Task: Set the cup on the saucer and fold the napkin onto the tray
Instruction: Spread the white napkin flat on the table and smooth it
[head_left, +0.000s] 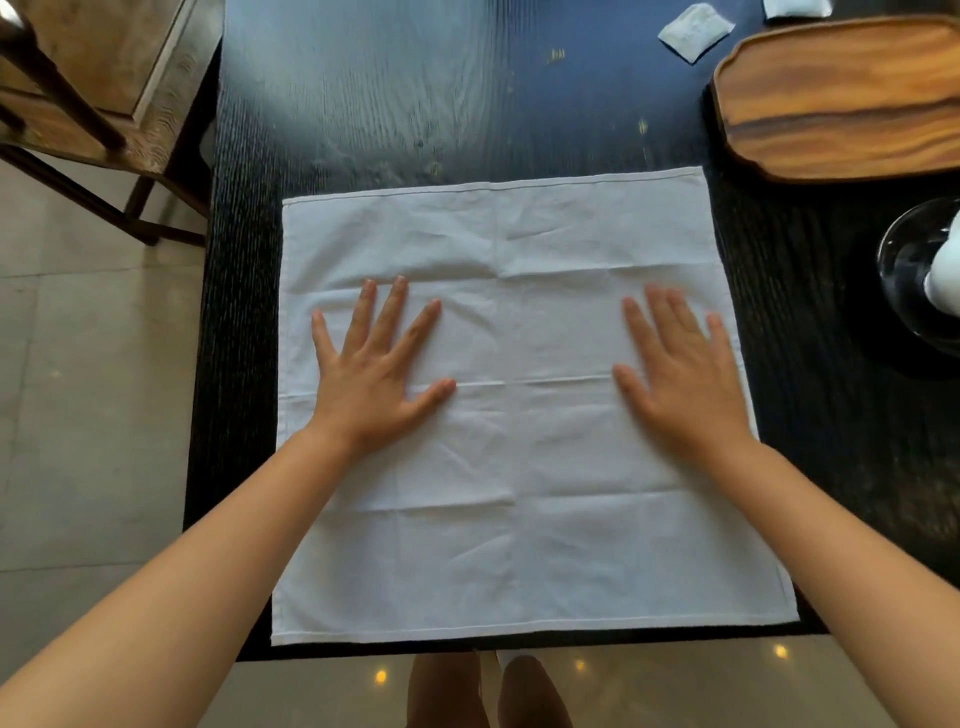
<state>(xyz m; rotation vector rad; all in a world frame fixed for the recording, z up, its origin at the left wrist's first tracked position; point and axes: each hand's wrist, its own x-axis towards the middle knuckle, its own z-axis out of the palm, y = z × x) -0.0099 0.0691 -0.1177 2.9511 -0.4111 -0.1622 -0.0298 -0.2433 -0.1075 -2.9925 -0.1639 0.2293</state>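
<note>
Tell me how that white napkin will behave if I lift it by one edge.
The napkin will probably droop and fold on itself: it is thin cloth with soft creases, lying flat. It looks light for its spread. Pushed, it would likely bunch rather than slide whole, which may be why both hands press it flat.

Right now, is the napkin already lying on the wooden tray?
No, the napkin lies spread flat on the dark table, apart from the wooden tray, with both hands pressed on it.
</note>
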